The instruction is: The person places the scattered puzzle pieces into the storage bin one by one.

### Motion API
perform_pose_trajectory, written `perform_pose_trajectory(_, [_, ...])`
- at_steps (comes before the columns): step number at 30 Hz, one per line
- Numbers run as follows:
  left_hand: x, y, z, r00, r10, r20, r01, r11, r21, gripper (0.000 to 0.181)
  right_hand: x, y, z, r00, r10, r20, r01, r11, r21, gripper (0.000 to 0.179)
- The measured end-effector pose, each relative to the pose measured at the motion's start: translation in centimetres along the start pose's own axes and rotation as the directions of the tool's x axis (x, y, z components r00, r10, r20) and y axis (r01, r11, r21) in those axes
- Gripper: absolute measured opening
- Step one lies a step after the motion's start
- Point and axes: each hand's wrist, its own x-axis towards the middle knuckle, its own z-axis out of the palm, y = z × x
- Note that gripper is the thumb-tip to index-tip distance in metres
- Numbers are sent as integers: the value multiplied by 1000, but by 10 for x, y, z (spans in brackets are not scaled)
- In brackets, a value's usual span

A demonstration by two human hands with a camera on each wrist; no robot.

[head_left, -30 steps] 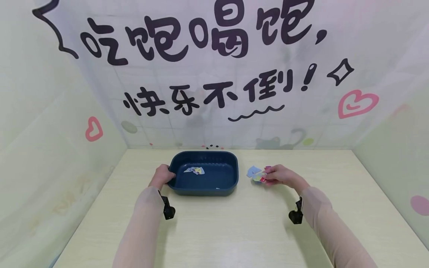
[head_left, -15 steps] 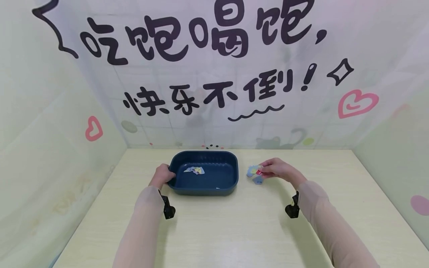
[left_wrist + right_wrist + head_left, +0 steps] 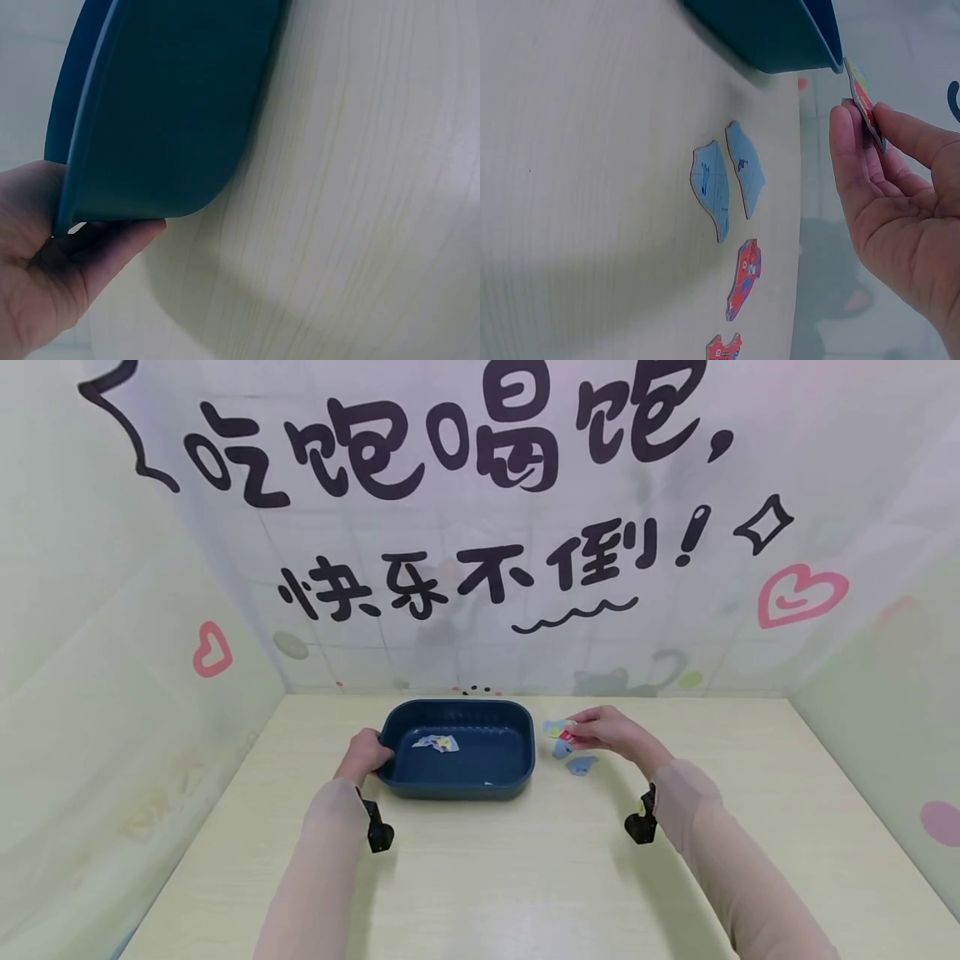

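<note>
My left hand (image 3: 364,755) grips the left end of a dark blue plastic basin (image 3: 459,792), thumb over the rim and fingers against its outer wall (image 3: 172,112). Between the thumb and fingers of my right hand (image 3: 611,732) is a thin flat puzzle piece (image 3: 863,101), yellow-green, red and light blue. It is up off the table, just right of the basin's rim. Below that hand lie two light blue puzzle pieces (image 3: 710,189) and two red ones (image 3: 744,279). In the head view the hand hides the red ones.
Inside the basin lie a few colourful puzzle pieces (image 3: 437,743) and a small pale bit (image 3: 489,783) near its front wall. The pale wooden table (image 3: 495,877) meets a printed cloth backdrop (image 3: 450,652) just behind the basin. Cloth walls also rise at both sides.
My right hand has picked up the puzzle piece from the table and moved left and up toward the basin, uncovering the blue pieces. The left hand and basin stay put.
</note>
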Motion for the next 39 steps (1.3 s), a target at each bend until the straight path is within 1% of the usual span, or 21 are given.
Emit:
perform_pose_trajectory(1, [-3,4,-1,1000,-12,0,12,1000,-3,33,1,-2,1,1000,-1,2,1,1000,2,39])
perform_pose_trajectory(3, [-20,26,-8,995,-93,21,92,996,20,35,2,-4,4,1000,-8,9,8,1000,1,39])
perform_pose_trajectory(5, [-30,35,-11,995,-97,18,96,995,20,34,4,-8,8,1000,-20,17,20,1000,-4,39])
perform_pose_trajectory(6, [-30,36,-11,995,-100,18,100,995,20,34,5,-9,9,999,-26,22,26,1000,-3,38])
perform_pose_trajectory(7, [-21,27,-7,996,-93,11,93,996,18,33,6,-11,11,999,-33,27,33,999,-5,38])
perform_pose_trajectory(10, [-3,5,-1,998,-58,25,58,998,8,35,9,-15,17,998,-41,36,41,999,-3,37])
perform_pose_trajectory(11, [8,-8,3,999,-30,18,30,1000,-5,34,10,-17,19,998,-46,44,46,999,-4,37])
perform_pose_trajectory(13, [25,-26,10,999,-34,35,34,999,-15,37,13,-19,23,998,-47,50,47,999,3,36])
perform_pose_trajectory(15, [38,-42,17,999,-25,24,26,1000,-16,38,16,-22,29,997,-50,55,50,999,1,35])
perform_pose_trajectory(17, [46,-52,20,999,-23,32,24,1000,-16,39,19,-25,34,997,-50,59,50,999,-2,34])
perform_pose_trajectory(18, [47,-52,21,999,-40,28,40,999,-6,39,21,-26,37,997,-45,57,45,999,1,33])
perform_pose_trajectory(20, [52,-58,25,1000,-13,-10,13,1000,0,36,23,-29,43,998,-35,57,35,999,-3,32])
perform_pose_trajectory(21, [47,-52,22,999,-32,6,32,999,3,37,25,-30,45,998,-35,59,35,999,-7,31])
perform_pose_trajectory(23, [36,-41,18,1000,-29,0,29,1000,4,36,27,-32,51,998,-25,58,26,1000,-14,30])
perform_pose_trajectory(24, [26,-30,15,999,-42,-8,42,999,1,35,28,-33,53,998,-24,58,25,999,-20,29])
perform_pose_trajectory(27, [-17,14,-4,996,-86,19,87,996,-9,34,31,-35,59,998,-24,57,26,999,-43,31])
perform_pose_trajectory(28, [-30,25,-9,997,-80,10,80,997,-12,31,32,-36,61,998,-19,54,21,999,-45,31])
perform_pose_trajectory(29, [-42,38,-14,995,-103,14,104,995,-13,31,33,-36,63,999,-13,51,15,999,-43,32])
perform_pose_trajectory(30, [-52,46,-17,995,-99,11,99,995,-17,28,33,-36,64,999,-10,50,12,999,-41,32])
perform_pose_trajectory(33, [-65,58,-22,997,-77,-6,77,997,-18,22,36,-38,68,999,-1,47,3,999,-48,33])
perform_pose_trajectory(39, [-64,61,-23,996,-86,-37,84,995,-54,16,41,-42,73,999,4,42,-1,997,-76,32])
